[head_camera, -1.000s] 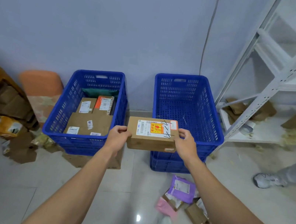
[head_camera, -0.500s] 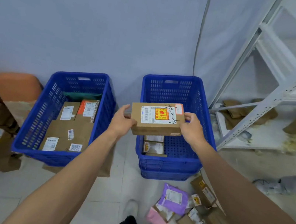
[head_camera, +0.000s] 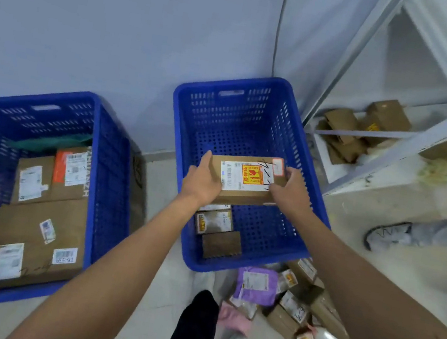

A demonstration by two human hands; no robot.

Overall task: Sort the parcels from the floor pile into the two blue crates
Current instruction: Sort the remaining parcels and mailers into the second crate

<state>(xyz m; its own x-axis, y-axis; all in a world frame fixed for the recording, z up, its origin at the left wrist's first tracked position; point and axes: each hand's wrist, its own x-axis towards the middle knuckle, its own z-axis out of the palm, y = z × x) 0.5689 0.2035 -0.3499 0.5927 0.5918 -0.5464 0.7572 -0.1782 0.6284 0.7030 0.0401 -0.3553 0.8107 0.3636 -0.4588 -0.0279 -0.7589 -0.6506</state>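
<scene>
Left hand (head_camera: 202,185) and right hand (head_camera: 290,193) grasp a brown box (head_camera: 245,178) (white label, orange sticker) by its ends, inside the right blue crate (head_camera: 247,85), above two small parcels (head_camera: 217,228).

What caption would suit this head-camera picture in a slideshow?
Both hands, left and right, hold a labelled box over the right crate; floor pile waits.

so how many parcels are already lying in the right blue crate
2 show in the right blue plastic crate, near its front left: a labelled brown cardboard box and a plain brown cardboard piece before it. More may hide under the held box.
</scene>
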